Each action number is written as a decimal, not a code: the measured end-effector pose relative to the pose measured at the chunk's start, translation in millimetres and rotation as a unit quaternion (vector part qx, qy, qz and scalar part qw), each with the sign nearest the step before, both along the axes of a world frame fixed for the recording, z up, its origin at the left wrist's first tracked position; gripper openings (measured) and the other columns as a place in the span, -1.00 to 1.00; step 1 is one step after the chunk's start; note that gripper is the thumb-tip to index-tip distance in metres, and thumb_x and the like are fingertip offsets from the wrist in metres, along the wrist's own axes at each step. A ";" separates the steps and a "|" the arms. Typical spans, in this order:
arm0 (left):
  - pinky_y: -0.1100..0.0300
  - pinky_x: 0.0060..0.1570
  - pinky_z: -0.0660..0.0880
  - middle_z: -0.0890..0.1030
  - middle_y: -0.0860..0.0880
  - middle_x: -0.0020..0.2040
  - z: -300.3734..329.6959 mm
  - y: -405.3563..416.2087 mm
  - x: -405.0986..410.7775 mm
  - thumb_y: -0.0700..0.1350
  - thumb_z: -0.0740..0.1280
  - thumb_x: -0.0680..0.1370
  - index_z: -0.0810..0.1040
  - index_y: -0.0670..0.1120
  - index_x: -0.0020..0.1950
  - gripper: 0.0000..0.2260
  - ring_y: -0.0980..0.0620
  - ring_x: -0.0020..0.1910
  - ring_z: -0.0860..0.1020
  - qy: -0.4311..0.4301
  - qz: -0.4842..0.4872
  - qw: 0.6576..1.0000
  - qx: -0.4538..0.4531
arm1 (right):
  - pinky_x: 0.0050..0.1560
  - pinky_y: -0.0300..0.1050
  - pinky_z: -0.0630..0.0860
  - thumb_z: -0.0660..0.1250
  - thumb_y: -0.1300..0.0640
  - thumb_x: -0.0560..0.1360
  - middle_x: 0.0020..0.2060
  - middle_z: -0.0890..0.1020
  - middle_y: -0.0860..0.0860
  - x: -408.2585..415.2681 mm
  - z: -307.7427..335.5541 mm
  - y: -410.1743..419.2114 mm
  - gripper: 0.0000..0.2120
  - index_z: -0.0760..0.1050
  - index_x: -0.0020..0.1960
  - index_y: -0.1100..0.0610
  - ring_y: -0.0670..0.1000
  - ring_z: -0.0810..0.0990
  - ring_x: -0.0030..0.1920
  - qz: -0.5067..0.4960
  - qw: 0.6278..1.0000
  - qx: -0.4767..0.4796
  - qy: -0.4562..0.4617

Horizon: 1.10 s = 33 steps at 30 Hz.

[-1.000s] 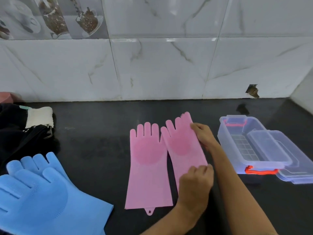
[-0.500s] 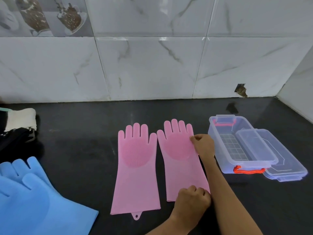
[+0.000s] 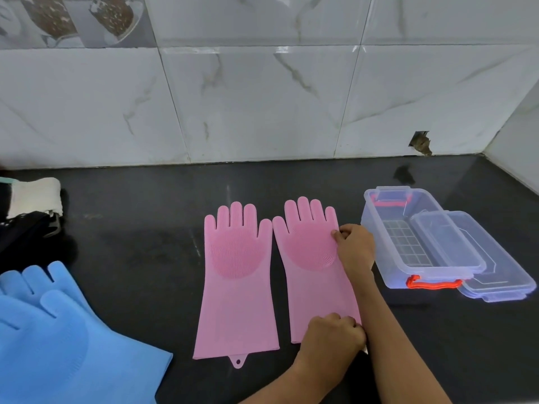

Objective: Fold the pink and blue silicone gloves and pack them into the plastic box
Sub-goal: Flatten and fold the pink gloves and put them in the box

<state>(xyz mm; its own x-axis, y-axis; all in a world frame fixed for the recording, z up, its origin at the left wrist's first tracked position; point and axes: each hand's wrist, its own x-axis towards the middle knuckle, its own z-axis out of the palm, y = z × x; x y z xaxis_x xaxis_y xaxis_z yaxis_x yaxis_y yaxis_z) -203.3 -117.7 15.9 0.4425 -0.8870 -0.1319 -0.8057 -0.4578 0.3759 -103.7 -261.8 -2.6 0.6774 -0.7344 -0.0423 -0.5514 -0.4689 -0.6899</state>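
Black countertop [image 3: 145, 228]; marble tile wall [image 3: 262, 106]; cream cloth [image 3: 33, 196], maybe black bag [image 3: 23, 231] far left.

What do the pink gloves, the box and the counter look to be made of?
Pink gloves: matte, soft silicone-like rubber, judging by the bristled palm pads. Box: clear, glossy hard plastic; its gridded floor shows through. Counter: dark polished stone, probably, since it reflects faintly.

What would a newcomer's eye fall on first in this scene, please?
Two pink gloves lie flat, palms up, mid-counter; the right hand and left hand pinch the right-hand one's outer edge. An open clear plastic box sits right, blue gloves lower left.
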 end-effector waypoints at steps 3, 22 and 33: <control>0.01 0.19 0.45 0.61 -0.14 0.13 -10.9 2.7 16.3 -0.01 0.23 0.59 0.55 -0.16 0.22 -0.69 -0.12 0.09 0.54 0.036 0.080 0.996 -0.013 | 0.21 0.09 0.48 0.32 0.10 0.52 0.10 0.62 0.14 -4.2 5.3 6.8 -0.73 0.53 0.19 0.17 0.15 0.60 0.07 -0.021 0.998 -0.027 -0.054; 0.05 -0.20 0.64 0.67 -0.02 -0.24 -28.3 158.4 150.7 -0.02 0.43 0.47 0.65 -0.10 -0.10 -0.84 0.00 -0.30 0.65 0.136 0.605 0.741 -0.257 | -0.22 -0.21 0.47 0.38 0.05 0.48 -0.28 0.68 0.02 4.4 -3.0 114.7 -0.83 0.63 -0.16 0.14 -0.01 0.62 -0.30 0.141 0.987 0.058 -0.049; 0.20 -0.20 0.39 0.62 -0.04 -0.15 -30.1 138.1 149.5 -0.04 0.37 0.52 0.59 -0.14 -0.03 -0.83 0.04 -0.20 0.53 0.073 0.645 0.726 -0.227 | -0.11 -0.27 0.42 0.32 0.13 0.53 -0.17 0.65 0.02 14.2 -7.4 121.3 -0.86 0.60 -0.04 0.18 -0.06 0.53 -0.24 0.125 0.990 0.042 -0.047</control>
<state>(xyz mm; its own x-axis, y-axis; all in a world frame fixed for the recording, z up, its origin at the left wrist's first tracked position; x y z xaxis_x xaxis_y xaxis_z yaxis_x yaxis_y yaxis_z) -53.8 20.4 -14.3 0.9542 0.2870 -0.0840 0.2471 -0.5984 0.7621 -89.4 -140.5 -10.0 0.8416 -0.5395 -0.0239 -0.3561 -0.5212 -0.7756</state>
